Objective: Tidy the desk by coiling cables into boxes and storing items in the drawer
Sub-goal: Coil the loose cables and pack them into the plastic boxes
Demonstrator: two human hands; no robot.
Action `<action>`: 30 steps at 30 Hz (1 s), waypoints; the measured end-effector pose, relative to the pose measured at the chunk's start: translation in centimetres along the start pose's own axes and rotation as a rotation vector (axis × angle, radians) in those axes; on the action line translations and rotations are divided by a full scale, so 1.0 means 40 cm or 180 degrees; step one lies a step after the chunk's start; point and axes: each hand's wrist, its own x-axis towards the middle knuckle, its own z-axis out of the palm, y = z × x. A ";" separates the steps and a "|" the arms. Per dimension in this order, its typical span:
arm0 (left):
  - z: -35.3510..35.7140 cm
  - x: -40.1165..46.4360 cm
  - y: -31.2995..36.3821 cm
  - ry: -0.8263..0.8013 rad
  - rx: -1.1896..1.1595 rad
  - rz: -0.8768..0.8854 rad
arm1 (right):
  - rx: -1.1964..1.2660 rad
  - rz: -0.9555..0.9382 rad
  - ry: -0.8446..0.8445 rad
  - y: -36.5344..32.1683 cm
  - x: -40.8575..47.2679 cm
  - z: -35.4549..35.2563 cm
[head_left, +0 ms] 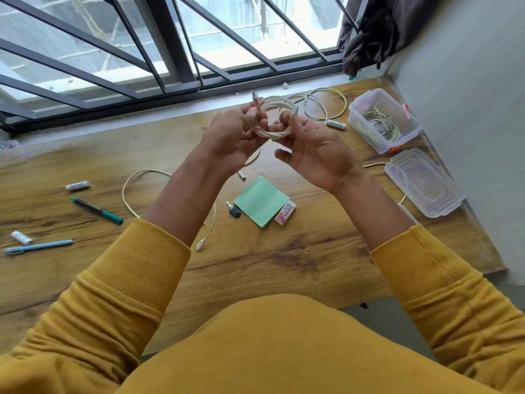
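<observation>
Held up above the wooden surface, between both hands: a pale cream cable wound into a small round coil; left hand curled round the coil's left side, fingers pinching a plug end that points up and away toward the window; right hand pinching the coil's right side near the second plug, lower fingers loose and spread. Coil standing roughly upright, its open ring facing the camera, its wider span running left to right across both grips.

Off to the right and a little farther away, near the wall: an open clear plastic box already holding a coiled cable; just nearer than it, a clear plastic lid lying flat. Right hand the nearer one to that box, so probably a rightward carry with the coil tipped flat to fit.

Left loose on the surface: another cream cable beyond the hands, a third looped cable below the left wrist; also white batteries, a green-capped pen, a blue pen, a green square notepad.
</observation>
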 end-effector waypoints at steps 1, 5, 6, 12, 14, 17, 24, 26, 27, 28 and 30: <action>-0.001 -0.001 0.004 -0.0092 -0.0186 -0.0151 | 0.0169 0.0009 -0.0005 0.001 0.001 0.000; -0.027 0.007 0.003 -0.0426 -0.0661 -0.0460 | 0.0582 0.0077 -0.0139 -0.001 -0.002 -0.009; -0.033 0.008 0.002 -0.0552 -0.0752 -0.0501 | 0.0542 0.0062 -0.0132 -0.003 -0.004 -0.011; -0.030 -0.011 -0.009 -0.0776 -0.0249 -0.0057 | -0.0399 -0.0118 0.0687 -0.005 0.009 0.014; -0.025 -0.008 -0.018 -0.0582 0.0341 0.0377 | -0.0682 -0.0242 0.1012 0.002 0.013 0.021; -0.030 0.003 -0.032 -0.0425 0.0753 0.0782 | -0.1132 -0.0541 0.1391 0.008 0.012 0.035; -0.044 0.024 -0.064 0.0039 0.1902 0.1444 | -0.1959 -0.0841 0.1817 0.019 0.016 0.034; -0.045 0.028 -0.070 0.0144 0.2134 0.1573 | -0.1925 -0.0819 0.1843 0.019 0.019 0.030; -0.046 0.032 -0.074 0.0194 0.2246 0.1633 | -0.1902 -0.0813 0.1857 0.019 0.020 0.028; -0.046 0.036 -0.078 0.0235 0.2358 0.1682 | -0.1888 -0.0808 0.1876 0.019 0.022 0.024; -0.046 0.040 -0.084 0.0304 0.2479 0.1694 | -0.1905 -0.0795 0.1903 0.018 0.024 0.018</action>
